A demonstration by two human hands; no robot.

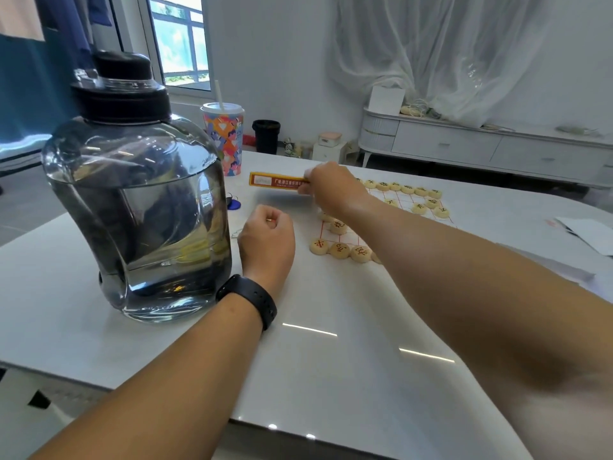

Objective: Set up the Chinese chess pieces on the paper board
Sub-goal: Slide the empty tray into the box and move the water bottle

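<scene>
Here the right hand (pixel 331 189) reaches across the paper board (pixel 441 222) on the white table (pixel 331 343), its fingers pinching the end of a red and yellow box (pixel 277 179) at the board's far left corner. The left hand (pixel 267 235) rests on the table beside the water jug (pixel 136 194), curled into a loose fist; whether it holds anything, I cannot tell. Black-marked pieces (pixel 408 189) line the board's far edge, and red-marked pieces (pixel 340 250) sit in a row at the near edge.

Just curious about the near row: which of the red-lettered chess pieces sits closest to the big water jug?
The leftmost piece of that near row. The two others visible beside it lie farther right, away from the jug.
</scene>
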